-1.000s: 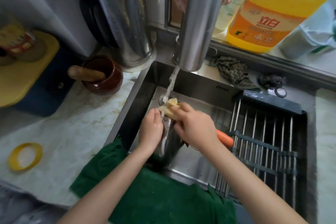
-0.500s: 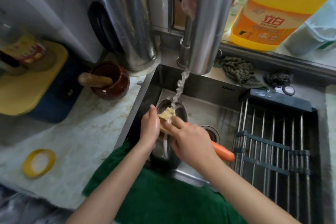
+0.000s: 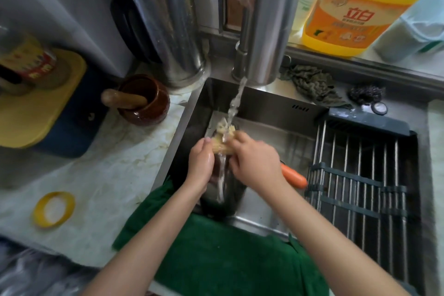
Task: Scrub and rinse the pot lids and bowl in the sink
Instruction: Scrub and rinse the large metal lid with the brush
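Both hands are together over the steel sink [image 3: 192, 113] under running tap water [image 3: 236, 101]. My left hand [image 3: 200, 163] and my right hand [image 3: 254, 163] squeeze a pale yellow loofah scrubber [image 3: 222, 144] between them. Water pours over the scrubber and falls into a dark steel bowl or pot [image 3: 223, 197] standing in the sink just below the hands. The hands hide most of it. No pot lid can be made out.
An orange carrot-like handle [image 3: 294, 176] pokes out beside my right wrist. A wire drying rack [image 3: 365, 190] fills the sink's right half. A green towel [image 3: 216, 255] drapes the front edge. Brown mortar with pestle [image 3: 144, 101], yellow ring [image 3: 54, 209], detergent jug [image 3: 355, 12], steel kettle [image 3: 163, 19].
The hands have stayed under the stream, kneading the scrubber; my left hand has closed in on it. The camera view has shifted slightly.
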